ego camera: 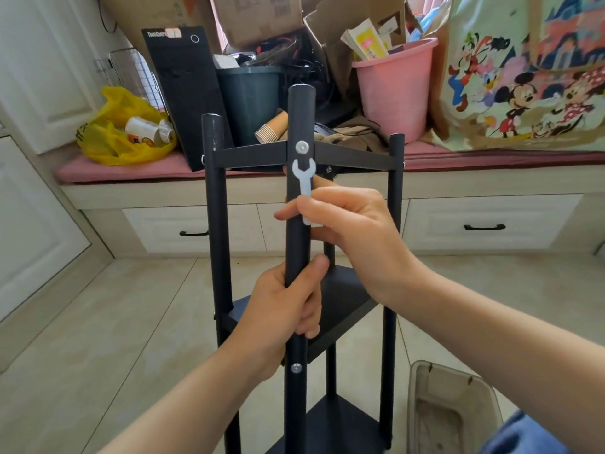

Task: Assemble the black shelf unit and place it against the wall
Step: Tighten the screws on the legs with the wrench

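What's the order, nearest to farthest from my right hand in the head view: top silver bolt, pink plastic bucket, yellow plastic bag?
1. Top silver bolt, just above right hand.
2. Pink plastic bucket, upper right.
3. Yellow plastic bag, far left.

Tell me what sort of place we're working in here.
Most likely a room in a home, doubling as storage. A built-in bench with drawers is piled with cardboard boxes, a pink bucket and a cartoon-print bag, and the floor is tiled.

Shelf unit [340,299] on tiled floor [131,322]
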A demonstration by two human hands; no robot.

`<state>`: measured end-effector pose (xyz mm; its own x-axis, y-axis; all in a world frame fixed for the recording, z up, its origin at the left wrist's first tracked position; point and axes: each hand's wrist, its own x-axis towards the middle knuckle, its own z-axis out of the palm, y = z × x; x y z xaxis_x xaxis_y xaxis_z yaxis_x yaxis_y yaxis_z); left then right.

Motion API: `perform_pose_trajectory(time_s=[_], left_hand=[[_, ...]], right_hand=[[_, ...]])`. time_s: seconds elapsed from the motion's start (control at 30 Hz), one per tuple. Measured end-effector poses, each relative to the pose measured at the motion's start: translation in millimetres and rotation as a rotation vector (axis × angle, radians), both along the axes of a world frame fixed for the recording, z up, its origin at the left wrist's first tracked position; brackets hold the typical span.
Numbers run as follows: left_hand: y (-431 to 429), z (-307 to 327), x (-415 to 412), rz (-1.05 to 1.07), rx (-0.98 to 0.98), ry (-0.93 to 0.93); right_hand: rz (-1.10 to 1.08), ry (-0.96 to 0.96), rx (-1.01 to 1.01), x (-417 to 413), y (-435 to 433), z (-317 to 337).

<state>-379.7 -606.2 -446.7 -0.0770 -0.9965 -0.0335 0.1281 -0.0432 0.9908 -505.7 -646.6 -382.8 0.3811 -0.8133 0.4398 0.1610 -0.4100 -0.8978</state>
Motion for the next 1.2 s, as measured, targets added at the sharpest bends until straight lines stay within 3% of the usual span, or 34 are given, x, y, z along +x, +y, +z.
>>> perform_pose_trajectory(time_s=[0.13,0.6,0.9,1.2], left_hand=[[2,3,7,-0.043,0.017,0.014],[2,6,14,-0.091,0.047,0.042],[-5,5,26,-0.116,0.075,0.01],[-2,3,31,-0.128,0.054,-0.034]], right_hand=[[0.033,-0.021,0.062,-6,-9,1],[-0.139,0.281,0.116,-11,-34,-15],[-0.102,0.187,0.196,6,-40,-8],[-0.105,0.034,0.125,28,-38,0]])
